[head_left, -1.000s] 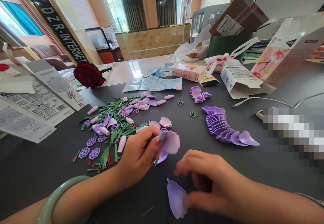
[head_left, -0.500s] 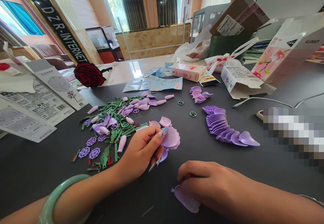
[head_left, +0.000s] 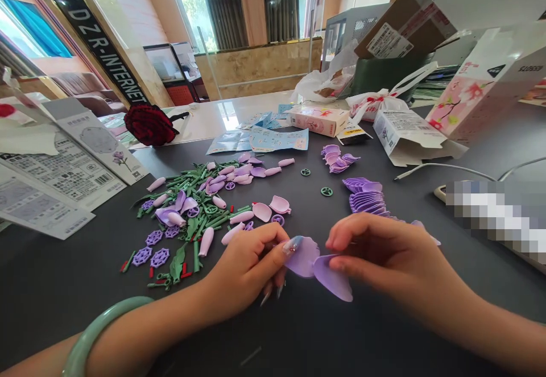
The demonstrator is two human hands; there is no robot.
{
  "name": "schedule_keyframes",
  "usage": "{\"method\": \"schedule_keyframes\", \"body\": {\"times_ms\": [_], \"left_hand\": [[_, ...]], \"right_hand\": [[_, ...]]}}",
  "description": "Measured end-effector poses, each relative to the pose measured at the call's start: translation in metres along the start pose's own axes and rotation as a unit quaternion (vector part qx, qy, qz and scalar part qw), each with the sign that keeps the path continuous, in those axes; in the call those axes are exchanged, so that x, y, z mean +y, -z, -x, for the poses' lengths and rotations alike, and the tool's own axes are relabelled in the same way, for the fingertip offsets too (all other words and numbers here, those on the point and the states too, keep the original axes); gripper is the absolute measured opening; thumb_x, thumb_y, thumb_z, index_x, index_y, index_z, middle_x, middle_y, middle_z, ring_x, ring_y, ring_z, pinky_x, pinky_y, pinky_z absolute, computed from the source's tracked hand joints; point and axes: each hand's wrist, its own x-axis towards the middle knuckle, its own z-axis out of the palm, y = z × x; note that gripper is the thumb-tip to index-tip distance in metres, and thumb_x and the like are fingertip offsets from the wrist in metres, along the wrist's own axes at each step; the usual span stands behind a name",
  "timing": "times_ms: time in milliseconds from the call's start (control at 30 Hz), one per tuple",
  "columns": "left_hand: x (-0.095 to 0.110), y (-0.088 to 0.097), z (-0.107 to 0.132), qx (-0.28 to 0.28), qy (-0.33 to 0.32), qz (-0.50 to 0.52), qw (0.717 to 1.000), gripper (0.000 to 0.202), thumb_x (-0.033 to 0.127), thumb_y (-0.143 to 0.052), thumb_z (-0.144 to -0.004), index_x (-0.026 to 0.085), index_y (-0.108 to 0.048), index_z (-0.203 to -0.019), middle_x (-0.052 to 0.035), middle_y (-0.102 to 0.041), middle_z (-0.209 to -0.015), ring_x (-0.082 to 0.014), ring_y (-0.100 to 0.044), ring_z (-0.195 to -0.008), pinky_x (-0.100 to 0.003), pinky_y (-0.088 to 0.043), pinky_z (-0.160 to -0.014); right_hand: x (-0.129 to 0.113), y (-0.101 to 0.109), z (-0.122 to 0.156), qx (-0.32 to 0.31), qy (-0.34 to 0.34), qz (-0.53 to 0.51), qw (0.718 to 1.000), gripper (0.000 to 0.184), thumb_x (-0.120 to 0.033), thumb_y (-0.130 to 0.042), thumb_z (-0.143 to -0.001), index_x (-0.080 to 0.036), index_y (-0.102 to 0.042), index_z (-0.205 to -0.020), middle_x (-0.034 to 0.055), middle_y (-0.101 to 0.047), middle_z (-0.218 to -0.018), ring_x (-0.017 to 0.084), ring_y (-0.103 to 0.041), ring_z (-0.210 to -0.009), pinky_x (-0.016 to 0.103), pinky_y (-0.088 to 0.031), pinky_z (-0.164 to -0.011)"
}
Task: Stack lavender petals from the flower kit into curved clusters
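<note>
So we've got two light purple petals held up over the near half of the dark worktop (head_left: 273,331), about midway between its left and right edges. The wavy-edged petal (head_left: 304,256) is pinched in our left hand (head_left: 258,259); that grip is closed on it, though we can't tell if there's more than one layer in there. The smooth petal (head_left: 334,280) is in our right hand (head_left: 381,252), grip closed on it with the thumb at its top edge. The two overlap or meet from where we look; can't say if they really touch.

Just past our right hand, on the right-edge side, there's a row of purple petals (head_left: 367,199), partly hidden by the hand. A smaller petal cluster (head_left: 336,160) sits beyond it, nearer the far edge, and two green spoked rings (head_left: 326,192) lie just left of those. Towards the left edge it's a proper jumble: green stems (head_left: 218,219), pink bulb-shaped pieces (head_left: 207,241), purple wheels (head_left: 160,257). Blue sheets (head_left: 279,140) lie along the far edge beside a pink flowery box (head_left: 319,120), and printed white card (head_left: 85,158) stands at the left edge.
</note>
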Motion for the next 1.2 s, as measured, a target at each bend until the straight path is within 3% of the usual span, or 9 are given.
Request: {"method": "schedule_keyframes", "body": {"times_ms": [200,400,500,767,900,1200], "left_hand": [[0.002,-0.003,-0.001,-0.043,0.032,0.035,0.998,0.033,0.049,-0.051,-0.088,0.018,-0.049,-0.079,0.0057,-0.051,-0.052,-0.0051,-0.042,-0.037,-0.014,-0.031,-0.036],[0.003,-0.008,0.001,-0.057,0.066,0.066,0.994,0.041,0.058,-0.057,-0.082,0.018,-0.049,-0.079,0.0056,-0.053,-0.052,-0.0050,-0.042,-0.037,-0.014,-0.031,-0.035],[0.003,-0.010,0.002,-0.065,0.070,0.068,0.993,0.043,0.059,-0.059,-0.080,0.018,-0.050,-0.079,0.0055,-0.054,-0.053,-0.0051,-0.042,-0.037,-0.014,-0.031,-0.034],[0.006,-0.012,0.006,-0.087,0.078,0.074,0.990,0.050,0.066,-0.062,-0.075,0.017,-0.050,-0.080,0.0045,-0.055,-0.055,-0.0056,-0.045,-0.039,-0.014,-0.035,-0.036],[0.006,-0.013,0.008,-0.102,0.067,0.057,0.991,0.048,0.066,-0.055,-0.080,0.018,-0.047,-0.081,0.0035,-0.056,-0.057,-0.0066,-0.048,-0.040,-0.015,-0.036,-0.037],[0.007,-0.013,0.009,-0.106,0.026,0.013,0.994,0.030,0.047,-0.041,-0.094,0.018,-0.047,-0.086,0.0026,-0.056,-0.062,-0.0075,-0.050,-0.046,-0.016,-0.038,-0.042]], "right_hand": [[0.002,-0.003,0.003,0.005,-0.010,0.055,0.998,0.013,-0.030,-0.072,-0.072,-0.021,-0.063,-0.070,0.0007,-0.066,-0.069,0.014,-0.063,-0.063,0.022,-0.055,-0.055],[0.007,-0.001,0.003,-0.007,0.142,0.204,0.969,0.007,-0.020,-0.064,-0.080,-0.021,-0.061,-0.074,0.0009,-0.067,-0.072,0.013,-0.062,-0.063,0.022,-0.052,-0.056],[0.009,-0.002,0.004,-0.010,0.179,0.251,0.951,0.006,-0.020,-0.063,-0.083,-0.021,-0.061,-0.078,-0.0005,-0.066,-0.072,0.011,-0.061,-0.061,0.020,-0.051,-0.056],[0.018,-0.007,0.011,-0.047,0.193,0.243,0.949,0.007,-0.022,-0.056,-0.090,-0.023,-0.064,-0.091,-0.0006,-0.070,-0.081,0.010,-0.065,-0.069,0.017,-0.052,-0.063],[0.018,-0.007,0.012,-0.059,0.193,0.237,0.950,0.012,-0.025,-0.054,-0.093,-0.022,-0.064,-0.088,0.0011,-0.069,-0.080,0.010,-0.064,-0.068,0.018,-0.051,-0.062],[0.018,-0.006,0.011,-0.085,0.184,0.250,0.947,0.018,-0.027,-0.051,-0.094,-0.021,-0.067,-0.098,0.0025,-0.072,-0.085,0.011,-0.066,-0.072,0.019,-0.053,-0.068]]}}
